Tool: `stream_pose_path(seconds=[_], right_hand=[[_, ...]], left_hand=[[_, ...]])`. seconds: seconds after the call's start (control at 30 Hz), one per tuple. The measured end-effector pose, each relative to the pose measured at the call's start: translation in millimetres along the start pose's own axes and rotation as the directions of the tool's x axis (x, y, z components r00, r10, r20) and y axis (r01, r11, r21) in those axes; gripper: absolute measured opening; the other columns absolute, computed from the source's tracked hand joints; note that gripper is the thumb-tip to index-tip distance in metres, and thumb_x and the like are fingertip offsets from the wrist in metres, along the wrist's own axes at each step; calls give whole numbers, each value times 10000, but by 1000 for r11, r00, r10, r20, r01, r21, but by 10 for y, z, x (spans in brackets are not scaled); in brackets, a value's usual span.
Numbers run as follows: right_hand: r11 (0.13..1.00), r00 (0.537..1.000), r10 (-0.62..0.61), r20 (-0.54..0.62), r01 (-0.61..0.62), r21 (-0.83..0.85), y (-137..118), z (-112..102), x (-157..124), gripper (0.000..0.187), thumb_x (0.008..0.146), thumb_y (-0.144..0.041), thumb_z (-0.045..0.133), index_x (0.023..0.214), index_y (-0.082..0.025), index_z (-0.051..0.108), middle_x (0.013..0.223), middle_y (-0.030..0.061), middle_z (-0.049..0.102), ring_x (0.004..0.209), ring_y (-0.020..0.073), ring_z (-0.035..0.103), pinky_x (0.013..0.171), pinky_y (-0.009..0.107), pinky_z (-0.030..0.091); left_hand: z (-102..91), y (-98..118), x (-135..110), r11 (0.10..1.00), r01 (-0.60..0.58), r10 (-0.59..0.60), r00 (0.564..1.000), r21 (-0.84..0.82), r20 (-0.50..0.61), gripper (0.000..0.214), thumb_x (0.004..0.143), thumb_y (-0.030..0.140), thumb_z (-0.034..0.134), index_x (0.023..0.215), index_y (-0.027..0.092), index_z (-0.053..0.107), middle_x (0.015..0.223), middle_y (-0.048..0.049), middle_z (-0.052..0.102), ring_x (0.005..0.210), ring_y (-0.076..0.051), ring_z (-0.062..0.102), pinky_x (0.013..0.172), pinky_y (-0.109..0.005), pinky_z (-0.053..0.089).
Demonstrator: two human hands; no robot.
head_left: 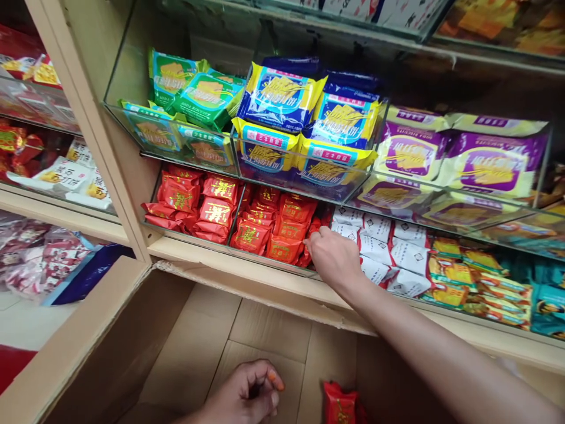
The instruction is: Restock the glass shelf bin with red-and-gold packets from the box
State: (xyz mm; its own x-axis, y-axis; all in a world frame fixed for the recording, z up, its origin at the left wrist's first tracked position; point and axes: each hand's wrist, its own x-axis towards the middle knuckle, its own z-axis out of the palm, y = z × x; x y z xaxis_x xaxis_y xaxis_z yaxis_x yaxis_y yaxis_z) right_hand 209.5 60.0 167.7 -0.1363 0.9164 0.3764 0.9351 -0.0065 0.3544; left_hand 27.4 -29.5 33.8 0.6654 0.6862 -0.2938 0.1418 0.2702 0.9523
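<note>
Several red packets (pixel 289 229) on the far low shelf (pixel 247 272) are apparently being arranged by the right hand (pixel 331 256), whose hold cannot be told, while the left hand (pixel 251 388) is held half-curled, seemingly empty, over the near carton (pixel 132 335), and snug seating beside the white packets (pixel 377 250) seems called for.

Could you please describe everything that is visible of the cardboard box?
The cardboard box is brown and open on top, with a seamed floor and a ragged far rim running along the wooden shelf edge; contact there is unclear. A red packet lies inside. The left hand appears over the floor, and the right forearm crosses above. Its near side is outside the picture.
</note>
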Motion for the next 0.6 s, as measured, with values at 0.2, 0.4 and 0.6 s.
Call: stream_pose_path(seconds=[0.2, 0.4, 0.6], right_hand=[[1000, 999, -11, 35, 10, 20, -50, -19, -20, 310, 839, -239, 334, 698, -144, 593, 788, 98, 492, 719, 211, 492, 439, 247, 355], [970, 996, -16, -87, 37, 242, 98, -241, -332, 218, 826, -270, 371, 857, -166, 560, 905, 83, 498, 760, 184, 500, 522, 265, 407], [649, 847, -496, -190, 507, 567, -261, 22, -1453, 200, 809, -228, 416, 667, -209, 555, 600, -8, 542, 556, 97, 507, 502, 180, 414]], left_hand=[[-39, -57, 4, 996, 0, -4, 999, 88, 45, 137, 680, 243, 492, 768, 140, 475, 588, 28, 467, 538, -92, 388, 543, -229, 318], [-55, -155, 1, 973, 29, -46, 996, 227, 72, 139, 690, 211, 469, 799, 139, 516, 608, 37, 456, 554, -88, 357, 539, -208, 301], [-62, -269, -10, 949, 45, -74, 994, 313, 82, 134, 699, 218, 455, 777, 166, 551, 585, 59, 399, 552, -85, 334, 511, -188, 282]])
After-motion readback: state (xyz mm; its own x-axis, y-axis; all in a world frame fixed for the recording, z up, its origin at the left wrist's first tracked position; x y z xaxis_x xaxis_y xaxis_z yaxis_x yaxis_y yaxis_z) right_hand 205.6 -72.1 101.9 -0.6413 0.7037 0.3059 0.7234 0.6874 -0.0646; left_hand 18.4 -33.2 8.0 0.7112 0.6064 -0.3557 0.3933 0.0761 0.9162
